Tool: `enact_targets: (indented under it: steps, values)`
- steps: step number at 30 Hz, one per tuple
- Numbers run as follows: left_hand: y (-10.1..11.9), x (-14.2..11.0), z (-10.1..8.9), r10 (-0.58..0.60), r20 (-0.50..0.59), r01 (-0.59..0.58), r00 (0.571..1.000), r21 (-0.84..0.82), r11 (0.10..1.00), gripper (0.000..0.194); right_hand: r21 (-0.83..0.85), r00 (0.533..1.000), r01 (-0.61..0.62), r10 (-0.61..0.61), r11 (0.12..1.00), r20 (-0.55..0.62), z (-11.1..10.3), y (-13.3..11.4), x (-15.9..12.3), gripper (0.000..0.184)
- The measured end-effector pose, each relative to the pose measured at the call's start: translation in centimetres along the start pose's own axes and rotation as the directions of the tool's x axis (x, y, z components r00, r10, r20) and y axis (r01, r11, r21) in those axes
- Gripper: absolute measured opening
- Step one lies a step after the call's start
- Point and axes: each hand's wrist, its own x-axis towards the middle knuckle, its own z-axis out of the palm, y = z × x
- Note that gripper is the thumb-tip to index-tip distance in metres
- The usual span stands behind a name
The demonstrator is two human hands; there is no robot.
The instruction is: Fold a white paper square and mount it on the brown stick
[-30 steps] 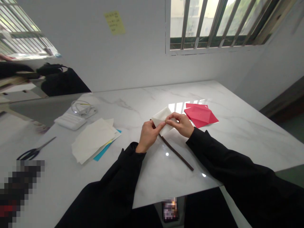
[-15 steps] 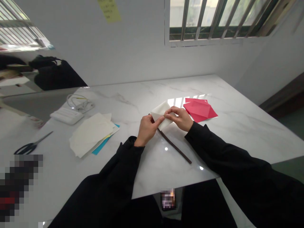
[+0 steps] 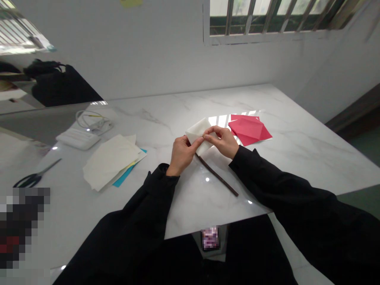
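Observation:
A folded sheet of off-white paper is held above the table between both hands. My left hand pinches its left side, thumb on top. With thumb and forefinger together, my right hand grips the paper near its middle, close to the left thumb. The fingers partly cover the folds. Beneath the hands a thin dark brown stick lies slantwise on the table, its upper end hidden by the left hand and paper. Red paper sheets lie just beyond the right hand.
Left of my arms lie cream paper sheets with a blue sheet underneath. Scissors, a white box-shaped device and a coiled white cable are farther left. The marble-patterned table meets the wall at the back.
The whole view has shifted, so everything sits slightly higher in the picture. Both hands keep their pinch on the off-white paper, with barely any change in the fingers.

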Motion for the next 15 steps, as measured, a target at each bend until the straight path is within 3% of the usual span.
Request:
enact_targets:
  steps: [8,12,15]
  values:
    - [-0.05,0.10,0.08,-0.005,-0.009,0.005,1.000,-0.030,1.000,0.054,0.079,1.000,-0.005,0.006,0.997,-0.013,0.62,0.07,-0.28,0.023]
    - [-0.24,0.13,0.12,-0.009,-0.011,0.009,1.000,-0.052,0.999,0.052,0.056,0.998,0.059,-0.057,0.997,-0.041,0.76,0.24,-0.36,0.024]
    - [-0.35,0.13,0.10,-0.017,-0.015,0.016,1.000,-0.052,0.999,0.049,0.064,0.994,0.092,-0.088,0.994,-0.067,0.83,0.20,-0.51,0.036]
